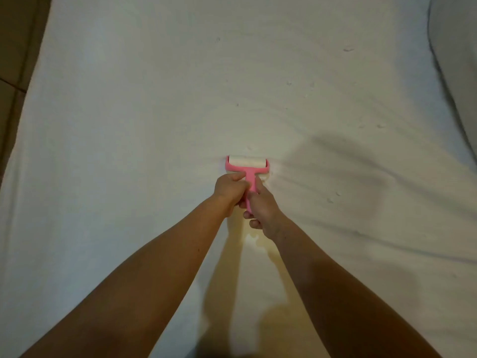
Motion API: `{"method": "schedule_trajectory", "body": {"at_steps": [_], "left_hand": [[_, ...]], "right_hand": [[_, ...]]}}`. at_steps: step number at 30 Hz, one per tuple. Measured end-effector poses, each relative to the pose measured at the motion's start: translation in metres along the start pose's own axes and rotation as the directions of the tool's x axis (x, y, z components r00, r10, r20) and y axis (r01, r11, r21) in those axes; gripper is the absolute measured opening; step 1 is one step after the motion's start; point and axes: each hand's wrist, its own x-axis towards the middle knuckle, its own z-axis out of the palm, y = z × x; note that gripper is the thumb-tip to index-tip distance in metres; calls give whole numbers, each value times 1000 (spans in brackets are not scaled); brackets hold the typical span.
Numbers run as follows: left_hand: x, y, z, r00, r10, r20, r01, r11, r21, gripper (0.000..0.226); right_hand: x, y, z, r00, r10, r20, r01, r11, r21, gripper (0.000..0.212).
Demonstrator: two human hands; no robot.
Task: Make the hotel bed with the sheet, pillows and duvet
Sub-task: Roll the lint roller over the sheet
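sheet (129,125) covered nearly the whole view, floor (15,47) strip along its left edge, heaped bedding (454,47) at far right edge. lint roller (247,166) sat on the sheet at centre, roll end away from the person, handle toward them. left hand (231,188) gripped the handle just behind the roll, right hand (263,208) gripped it further back. lint specks (289,83) lay ahead and right of the roll

1. One white sheet (129,125).
2. One pink lint roller (247,165) (a single white roll at its head).
3. Two hands: one left hand (231,188), one right hand (263,210).
4. One further white bedding piece (454,47) (duvet or pillow, cannot tell).
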Motion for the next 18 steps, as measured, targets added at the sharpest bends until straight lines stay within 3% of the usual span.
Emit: {"method": "schedule_trajectory", "body": {"at_steps": [18], "left_hand": [[103,137,2,987,158,-6,-158,987,-17,50]], "right_hand": [[107,-133,-19,983,-184,-6,184,983,-4,37]]}}
